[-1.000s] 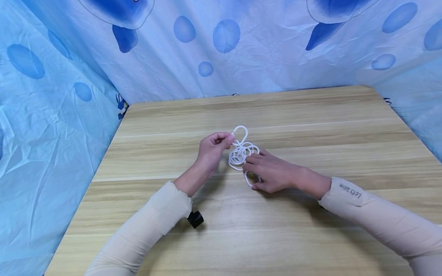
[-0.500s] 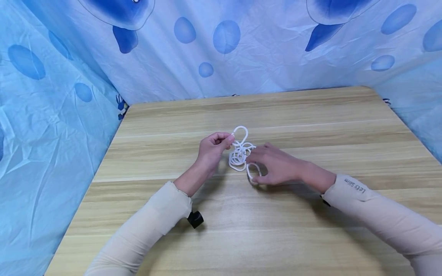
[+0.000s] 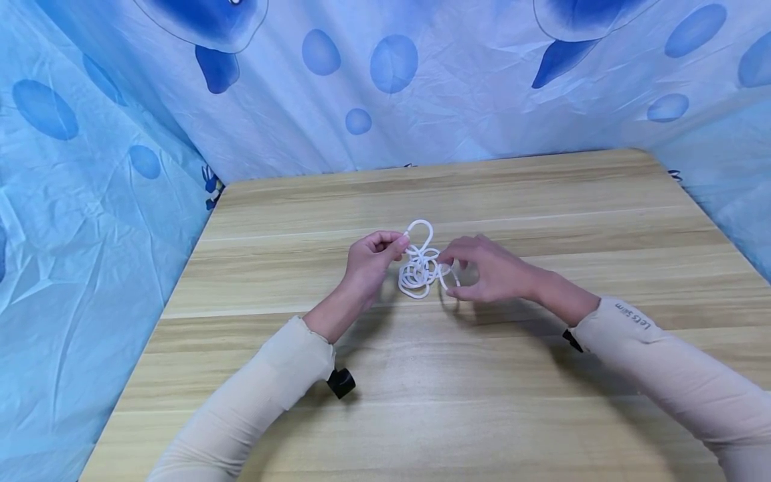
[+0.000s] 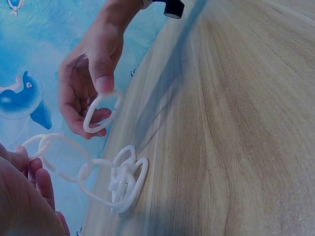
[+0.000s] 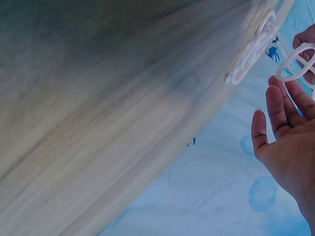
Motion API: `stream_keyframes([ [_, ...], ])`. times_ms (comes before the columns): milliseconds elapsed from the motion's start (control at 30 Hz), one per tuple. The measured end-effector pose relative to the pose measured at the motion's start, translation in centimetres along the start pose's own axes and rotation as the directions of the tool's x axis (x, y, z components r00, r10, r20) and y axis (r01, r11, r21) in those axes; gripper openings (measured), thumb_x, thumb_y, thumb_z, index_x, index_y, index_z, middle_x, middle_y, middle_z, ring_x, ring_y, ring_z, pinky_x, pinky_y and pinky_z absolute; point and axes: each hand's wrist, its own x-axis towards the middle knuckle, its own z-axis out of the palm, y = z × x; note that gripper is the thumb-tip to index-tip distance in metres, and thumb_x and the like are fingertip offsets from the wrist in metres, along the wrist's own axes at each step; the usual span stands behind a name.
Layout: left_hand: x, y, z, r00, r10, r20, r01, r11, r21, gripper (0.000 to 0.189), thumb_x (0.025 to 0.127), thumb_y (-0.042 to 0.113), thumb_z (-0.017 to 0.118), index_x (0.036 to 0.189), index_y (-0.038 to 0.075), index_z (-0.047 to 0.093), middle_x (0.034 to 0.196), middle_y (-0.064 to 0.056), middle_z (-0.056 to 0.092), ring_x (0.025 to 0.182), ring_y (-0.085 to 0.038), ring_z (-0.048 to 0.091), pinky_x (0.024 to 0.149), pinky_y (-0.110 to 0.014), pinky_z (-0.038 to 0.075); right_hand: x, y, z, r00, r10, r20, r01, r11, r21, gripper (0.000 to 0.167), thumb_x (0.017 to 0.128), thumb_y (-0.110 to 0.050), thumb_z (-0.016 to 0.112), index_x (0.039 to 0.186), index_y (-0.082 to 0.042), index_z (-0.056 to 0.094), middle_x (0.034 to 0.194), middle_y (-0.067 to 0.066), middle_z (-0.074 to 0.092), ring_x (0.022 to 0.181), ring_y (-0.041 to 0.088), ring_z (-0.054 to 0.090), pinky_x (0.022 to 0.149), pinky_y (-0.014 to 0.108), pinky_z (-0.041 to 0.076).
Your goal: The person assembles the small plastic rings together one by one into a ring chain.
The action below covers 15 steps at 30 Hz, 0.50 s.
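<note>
A white plastic chain of oval links lies partly heaped on the wooden table, in front of the person. In the head view my left hand pinches its upper end link between thumb and fingers; the first links hang raised from the heap in the left wrist view. My right hand is lifted just right of the heap. Between its thumb and fingertips it holds a single white link, which appears apart from the chain in the left wrist view. Whether this link has a gap is hard to tell.
The light wooden table spreads around both hands. Behind it and to the left hangs a blue curtain with dolphin and bubble prints. A small black device sits under the left wrist.
My right hand has moved up and to the right, lifting the single link away from the heap's lower right. My left hand has stayed in place, still pinching the chain's end.
</note>
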Motion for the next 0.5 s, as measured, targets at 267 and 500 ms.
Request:
stream_keyframes([
  [267, 0.1, -0.1, 0.1, 1.000, 0.001, 0.002, -0.001, 1.000, 0.007, 0.018, 0.088, 0.016, 0.071, 0.100, 0.002, 0.069, 0.080, 0.003, 0.063, 0.076, -0.012, 0.058, 0.082, -0.027, 0.047, 0.1, 0.3, -0.7, 0.993, 0.046, -0.104, -0.043, 0.998, 0.035, 0.040, 0.075, -0.025, 0.080, 0.110, -0.010, 0.066, 0.098, 0.001, 0.065, 0.081, 0.017, 0.053, 0.076, 0.036, 0.037],
  [500, 0.0, -0.2, 0.1, 1.000, -0.010, 0.007, 0.009, 1.000, 0.021, 0.018, 0.088, 0.016, 0.071, 0.100, 0.003, 0.069, 0.082, 0.003, 0.064, 0.080, -0.015, 0.059, 0.085, -0.027, 0.047, 0.6, 0.8, -1.2, 0.954, 0.006, -0.301, 0.006, 0.999, 0.040, 0.043, 0.070, -0.019, 0.083, 0.108, -0.010, 0.066, 0.098, 0.004, 0.067, 0.080, 0.019, 0.055, 0.076, 0.038, 0.034],
])
